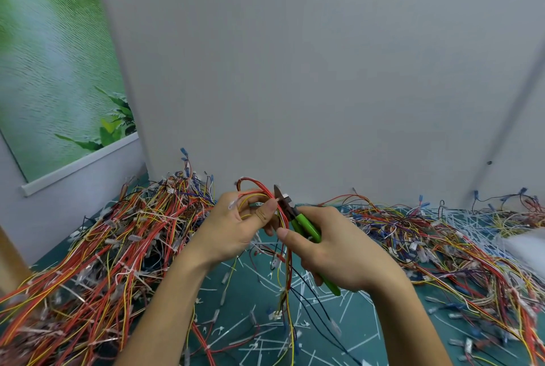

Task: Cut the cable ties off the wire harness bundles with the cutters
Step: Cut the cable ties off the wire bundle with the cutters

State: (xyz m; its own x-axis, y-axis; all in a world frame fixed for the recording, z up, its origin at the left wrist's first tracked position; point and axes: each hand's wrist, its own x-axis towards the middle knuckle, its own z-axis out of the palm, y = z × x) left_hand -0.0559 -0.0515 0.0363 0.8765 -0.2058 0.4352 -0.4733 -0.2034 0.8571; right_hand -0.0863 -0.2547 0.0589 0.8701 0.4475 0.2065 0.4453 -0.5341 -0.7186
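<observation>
On the desk [247,292], a left harness pile [97,247] and right harness pile [442,247] flank scattered cut cable ties [259,348]; above these, the cutters [306,227] touch the harness bundle [289,265] on its right.

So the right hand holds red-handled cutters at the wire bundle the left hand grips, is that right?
No: the cutters have green handles, not red, as the head view shows. The right hand does hold them at the wire bundle the left hand grips.

no legible txt, no labels, brands or nos. readable anywhere
</observation>
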